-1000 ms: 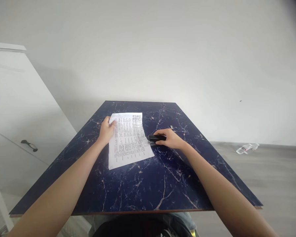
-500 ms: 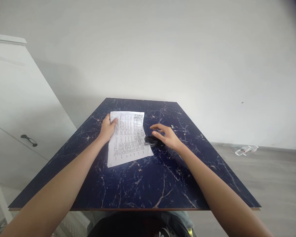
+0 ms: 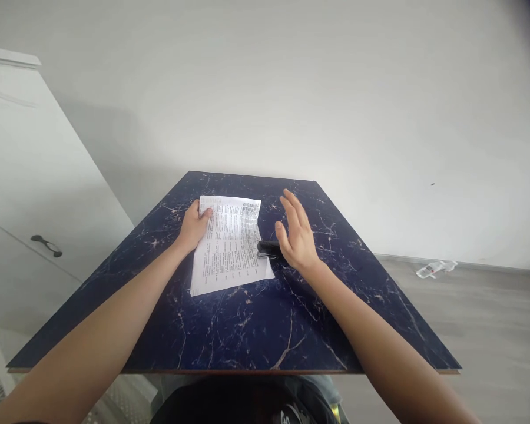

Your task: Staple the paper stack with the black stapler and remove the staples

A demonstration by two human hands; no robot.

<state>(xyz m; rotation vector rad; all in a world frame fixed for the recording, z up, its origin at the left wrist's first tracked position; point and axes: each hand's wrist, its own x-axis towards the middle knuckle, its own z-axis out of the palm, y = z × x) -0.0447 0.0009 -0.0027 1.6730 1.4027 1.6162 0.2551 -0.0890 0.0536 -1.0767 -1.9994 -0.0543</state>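
My left hand (image 3: pixel 195 225) grips the upper left edge of the printed paper (image 3: pixel 229 253), thumb on top and fingers behind it. The sheet slants over the table, its right side curled. A black stapler (image 3: pixel 268 248) lies at the paper's right edge, its front end against or over the sheet; I cannot tell whether the paper sits between its jaws. My right hand (image 3: pixel 298 235) is raised over the back of the stapler, fingers stretched and thumb apart, holding nothing. It hides the stapler's rear part.
The dark blue marble-patterned table (image 3: pixel 229 335) stands against a pale wall (image 3: pixel 291 88). To the left is a white cabinet (image 3: pixel 39 176) with a dark handle (image 3: pixel 46 245). Crumpled clear plastic packaging (image 3: pixel 436 269) lies on the grey floor to the right.
My right hand has lifted from the stapler and its fingers have straightened upward. The left hand still grips the paper in nearly the same place. The small item behind the right hand is now hidden.
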